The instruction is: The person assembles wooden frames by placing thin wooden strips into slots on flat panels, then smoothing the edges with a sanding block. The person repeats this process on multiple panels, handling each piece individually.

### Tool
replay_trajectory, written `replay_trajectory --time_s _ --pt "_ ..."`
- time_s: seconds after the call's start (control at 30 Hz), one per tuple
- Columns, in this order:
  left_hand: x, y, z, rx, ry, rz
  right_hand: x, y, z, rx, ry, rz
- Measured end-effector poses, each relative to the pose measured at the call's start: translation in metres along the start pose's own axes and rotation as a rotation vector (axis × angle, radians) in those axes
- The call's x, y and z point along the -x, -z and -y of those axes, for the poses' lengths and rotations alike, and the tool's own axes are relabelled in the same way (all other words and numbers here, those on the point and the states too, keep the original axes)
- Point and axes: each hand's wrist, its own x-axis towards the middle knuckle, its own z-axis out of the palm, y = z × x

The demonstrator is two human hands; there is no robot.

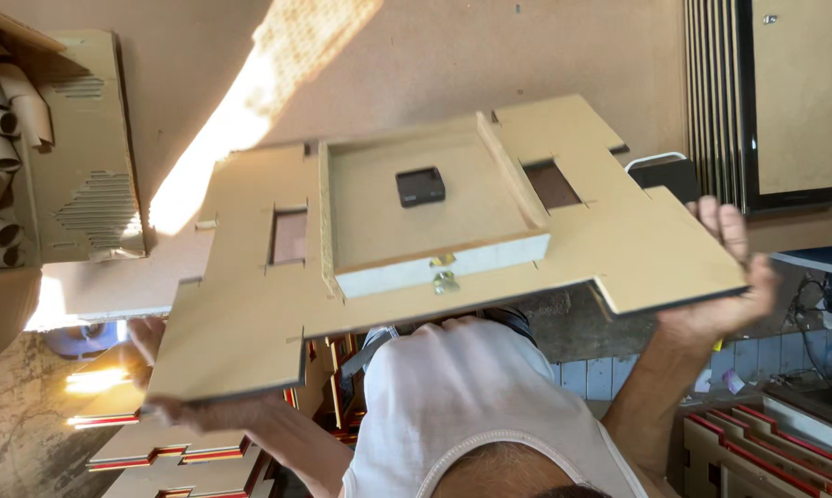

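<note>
Two hands raised, left hand [167,369] and right hand [725,277] fingers gripping fibreboard panel [416,267] edges.

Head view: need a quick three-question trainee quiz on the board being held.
1. True or false: the left hand and the right hand grip the cutout board at opposite ends.
2. What sits in the middle of the square frame? A) black square box B) red knob C) blue disc
3. Fill in: beside the frame, the board has ___ rectangular openings.
Key: 1 true; 2 A; 3 two.
</note>
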Motion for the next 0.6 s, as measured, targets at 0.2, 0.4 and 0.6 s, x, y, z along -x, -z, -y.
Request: replay_trajectory --time_s 0.2,0.4,0.6 --pt "-0.057 0.062 0.110 0.325 0.304 0.300 -0.008 0.093 -0.091 0.074 -0.031 -0.504" --pt "-0.080 0.088 0.162 -0.039 0.439 0.393 -0.013 0.113 -0.131 0.860 -0.132 -0.402" --pt "-0.088 0.016 0.165 -0.617 0.068 0.620 0.009 0.047 -0.040 1.201 0.061 -0.280"
